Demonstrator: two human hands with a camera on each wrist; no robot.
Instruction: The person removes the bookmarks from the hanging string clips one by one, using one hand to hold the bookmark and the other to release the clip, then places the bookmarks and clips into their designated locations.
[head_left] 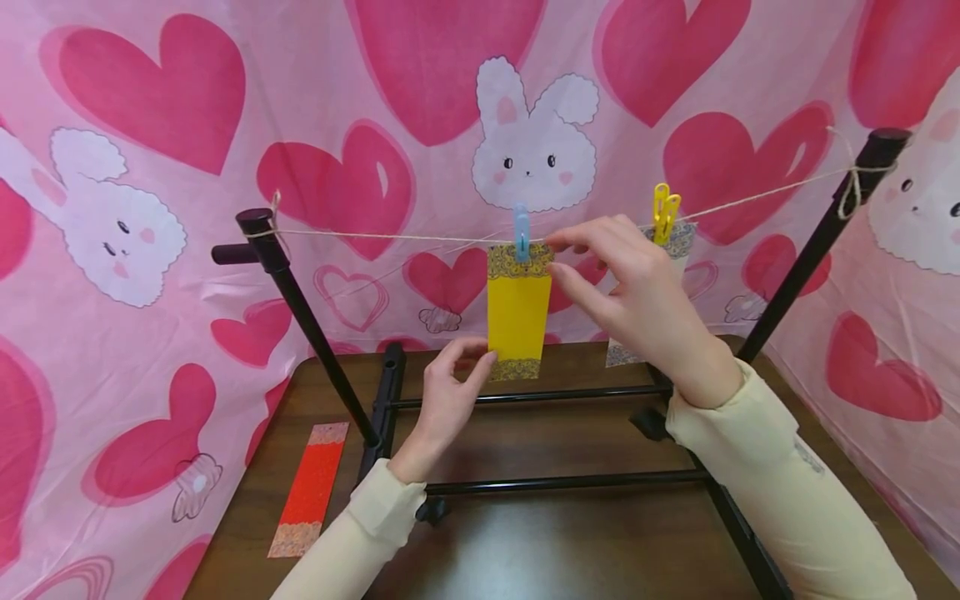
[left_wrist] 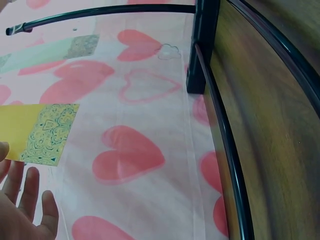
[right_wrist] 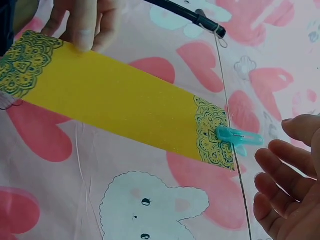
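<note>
Well to the left of the yellow card (head_left: 517,318), and lower, a red card (head_left: 309,487) lies on the dark wooden table (head_left: 525,542), each end banded with a pale lacy print. Closer to the yellow card on that side stands the black left post (head_left: 312,333), a string (head_left: 390,237) tied round its top and running right, along the yellow card's upper edge. Next, at the yellow card's lower left edge, the left hand (head_left: 450,392) pinches it between thumb and fingers. The yellow card itself hangs from the string, plain bright yellow across its middle, with a dark, scalloped ornamental pattern at both ends; a light blue clip (head_left: 522,235) is fastened over its top band. Just right of the yellow card's top, the right hand (head_left: 652,300) has nothing in its grasp, thumb and fingers spread with a gap before the clip. Further right hangs a pale card (head_left: 677,250) with grey patterned ends, partly hidden by that hand, under a yellow clip (head_left: 665,215). Lower right of the yellow card, the right sleeve (head_left: 750,450) bears a mark too small to read. Farthest right of it, the string is tied round the right post (head_left: 813,252).
</note>
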